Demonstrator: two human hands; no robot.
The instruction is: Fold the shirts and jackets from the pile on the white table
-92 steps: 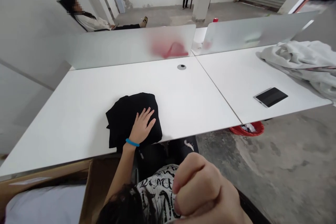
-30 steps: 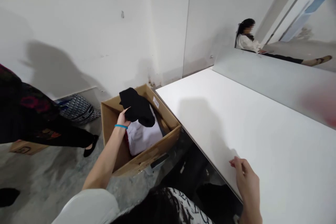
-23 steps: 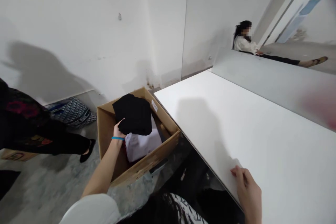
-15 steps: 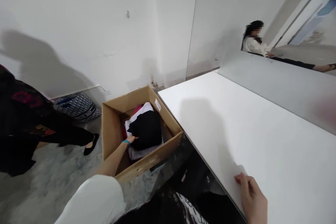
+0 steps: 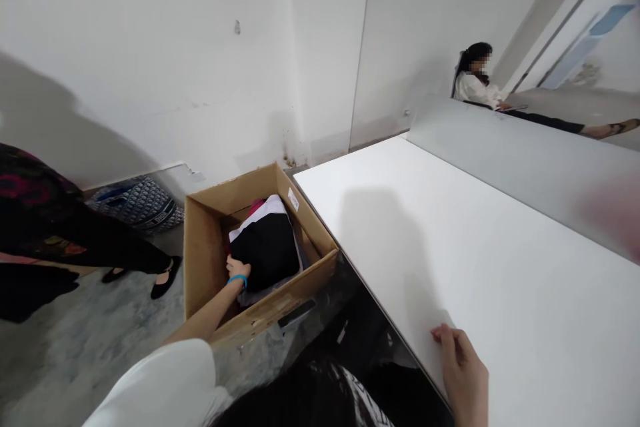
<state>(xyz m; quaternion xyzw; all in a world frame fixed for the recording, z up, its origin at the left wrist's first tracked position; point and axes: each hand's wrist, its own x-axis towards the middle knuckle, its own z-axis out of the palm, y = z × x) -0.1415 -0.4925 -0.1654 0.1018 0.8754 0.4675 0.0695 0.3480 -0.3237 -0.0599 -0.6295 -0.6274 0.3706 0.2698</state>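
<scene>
Arm angled into box — left hand on cloth, grip unclear, right hand curled

Matt black cloth; matt cardboard box; smooth white tabletop; rough-looking concrete floor

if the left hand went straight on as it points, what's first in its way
Probably the black cloth next to the left hand in the cardboard box, though whether they touch is unclear.
</scene>
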